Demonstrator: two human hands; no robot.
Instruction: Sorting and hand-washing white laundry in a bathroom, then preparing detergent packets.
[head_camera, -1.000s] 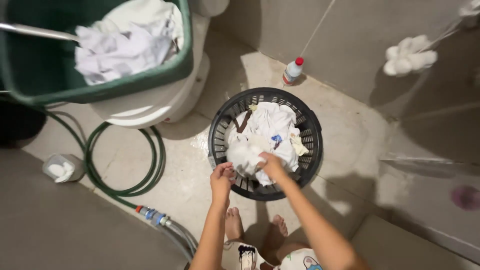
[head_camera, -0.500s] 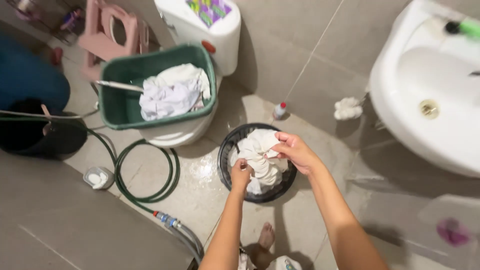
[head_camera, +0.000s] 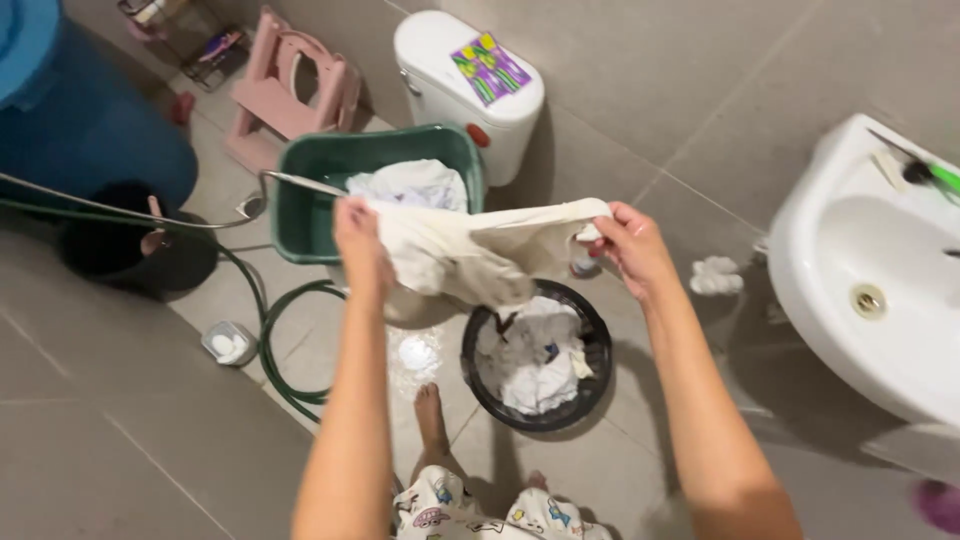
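Observation:
I hold a cream-white cloth (head_camera: 470, 250) stretched out between both hands, above the floor. My left hand (head_camera: 358, 240) grips its left edge and my right hand (head_camera: 630, 245) grips its right edge. Below it stands a round black laundry basket (head_camera: 592, 372) with more white clothes inside. Behind the cloth a green tub (head_camera: 300, 205) sits on the toilet seat and holds white laundry (head_camera: 415, 183).
A white toilet tank (head_camera: 465, 85) stands against the wall. A white sink (head_camera: 880, 290) is at the right. A green hose (head_camera: 265, 340) loops on the tiled floor beside a small white container (head_camera: 230, 343). A blue bin (head_camera: 70, 120), black bucket (head_camera: 120, 250) and pink child seat (head_camera: 290, 95) are at the left.
Both hands have risen out of the basket, lifting one cloth and spreading it apart. The view has pulled back and upward.

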